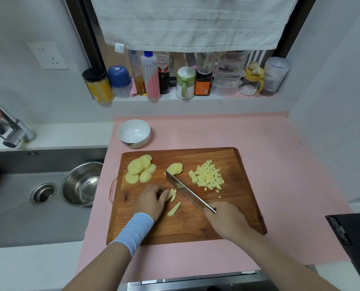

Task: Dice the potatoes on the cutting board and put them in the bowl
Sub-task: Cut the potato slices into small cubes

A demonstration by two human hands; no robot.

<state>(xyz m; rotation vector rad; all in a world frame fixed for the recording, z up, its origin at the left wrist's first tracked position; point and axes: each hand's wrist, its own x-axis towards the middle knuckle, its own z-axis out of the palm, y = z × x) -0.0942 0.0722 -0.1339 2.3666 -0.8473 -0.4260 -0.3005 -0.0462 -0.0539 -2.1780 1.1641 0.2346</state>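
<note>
A wooden cutting board point(195, 225) lies on a pink mat. Round potato slices point(139, 169) are piled at its far left, and a smaller stack of slices point(176, 168) sits mid-board. Diced potato point(207, 175) is heaped at the far right. My left hand point(151, 201) curls its fingers over a few potato strips point(172, 194), holding them down. One loose strip point(174, 208) lies just beside them. My right hand point(225, 219) grips the handle of a cleaver point(185, 190), whose blade sits right next to the held strips. An empty white bowl point(134, 133) stands beyond the board.
A steel sink point(17, 196) with a metal bowl point(82, 183) lies to the left, with a tap point(11, 127) above it. Bottles and jars point(185, 80) line the window ledge behind. A black appliance point(355, 238) sits at the right edge.
</note>
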